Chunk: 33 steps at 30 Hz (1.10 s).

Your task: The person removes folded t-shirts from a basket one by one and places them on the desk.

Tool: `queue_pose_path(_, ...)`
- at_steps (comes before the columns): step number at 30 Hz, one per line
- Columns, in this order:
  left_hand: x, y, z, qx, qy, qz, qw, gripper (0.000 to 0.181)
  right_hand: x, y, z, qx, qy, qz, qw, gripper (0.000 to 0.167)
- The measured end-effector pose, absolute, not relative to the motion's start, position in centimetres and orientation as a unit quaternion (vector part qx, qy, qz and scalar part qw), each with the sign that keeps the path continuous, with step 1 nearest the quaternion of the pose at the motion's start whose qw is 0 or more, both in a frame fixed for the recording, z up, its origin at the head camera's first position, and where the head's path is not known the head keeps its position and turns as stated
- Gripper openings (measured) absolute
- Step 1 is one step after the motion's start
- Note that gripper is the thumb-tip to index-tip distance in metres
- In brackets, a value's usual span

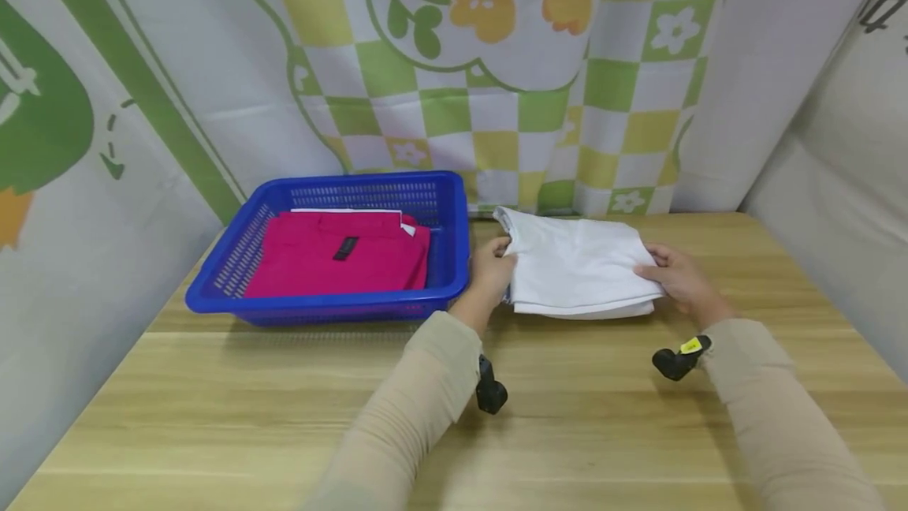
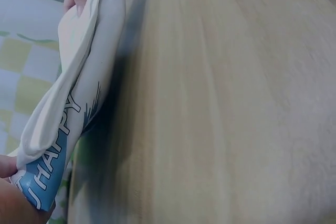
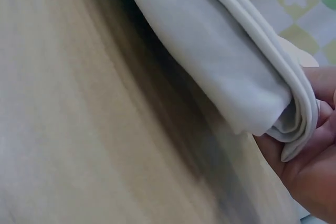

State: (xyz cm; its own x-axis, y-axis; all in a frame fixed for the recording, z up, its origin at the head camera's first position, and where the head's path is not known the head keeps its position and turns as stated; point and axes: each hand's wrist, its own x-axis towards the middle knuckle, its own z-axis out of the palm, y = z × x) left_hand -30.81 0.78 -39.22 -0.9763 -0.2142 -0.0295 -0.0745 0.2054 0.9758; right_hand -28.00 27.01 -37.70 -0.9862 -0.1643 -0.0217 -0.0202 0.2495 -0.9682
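Note:
A folded white T-shirt [image 1: 578, 266] is held between both hands at the back of the table, right of the basket. My left hand [image 1: 489, 270] pinches its left edge, thumb on top. My right hand [image 1: 679, 278] grips the opposite edge, thumb above and fingers beneath. In the left wrist view a blue print with the lettering "HAPPY" [image 2: 50, 161] shows on the shirt's lower layer. The right wrist view shows the folded layers [image 3: 220, 61] between thumb and fingers, with shadow on the table below.
Left of the hands stands a blue plastic basket [image 1: 326, 304] with slotted walls. Inside lie folded pinkish-red clothes [image 1: 305, 262] with a dark label, and some white cloth edges show behind. Patterned curtains [image 1: 489, 109] hang around the wooden table [image 1: 284, 416].

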Motion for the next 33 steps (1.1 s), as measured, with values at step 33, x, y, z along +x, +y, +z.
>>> queue_pose_path(33, -52.9, -0.7, -70.3, 0.077, -0.748, -0.653, 0.09, 0.046, -27.5, 26.8, -39.7, -0.016, 0.897, -0.442, 0.018, 0.049)
